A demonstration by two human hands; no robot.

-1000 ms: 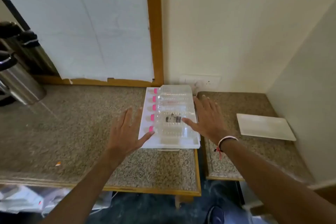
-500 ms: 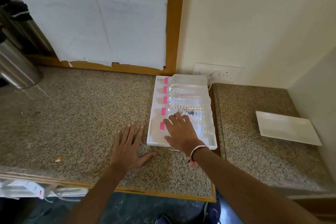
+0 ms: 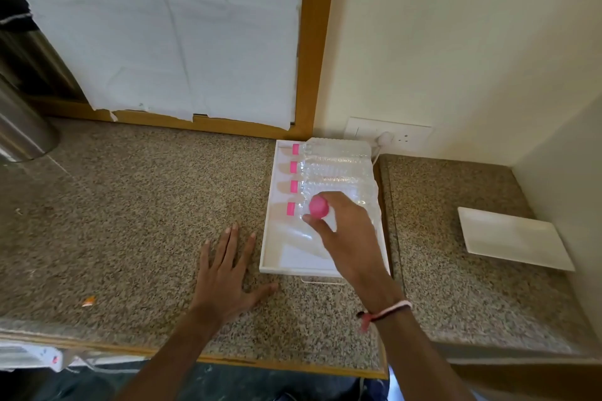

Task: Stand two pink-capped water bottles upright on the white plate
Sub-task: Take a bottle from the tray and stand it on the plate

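A white tray [image 3: 272, 257] on the granite counter holds several clear water bottles [image 3: 335, 169] lying on their sides, pink caps to the left. My right hand [image 3: 348, 231] is over the tray, shut on one pink-capped bottle [image 3: 318, 208] that it has lifted, cap tilted up toward me; most of that bottle's body is hidden by the hand. My left hand [image 3: 228, 273] lies flat on the counter left of the tray, fingers spread, holding nothing. The white plate [image 3: 511, 238] sits bare on the lower counter at the far right, by the side wall.
A steel container [image 3: 19, 120] stands at the far left. A wall socket with a plug [image 3: 387, 137] is behind the tray. A seam [image 3: 391, 238] splits the two counter sections. A small orange scrap [image 3: 88, 301] lies near the front edge.
My right hand closed on the nearest bottle and raised it off the tray, cap end up. My left hand stayed flat on the counter. The view has shifted closer.
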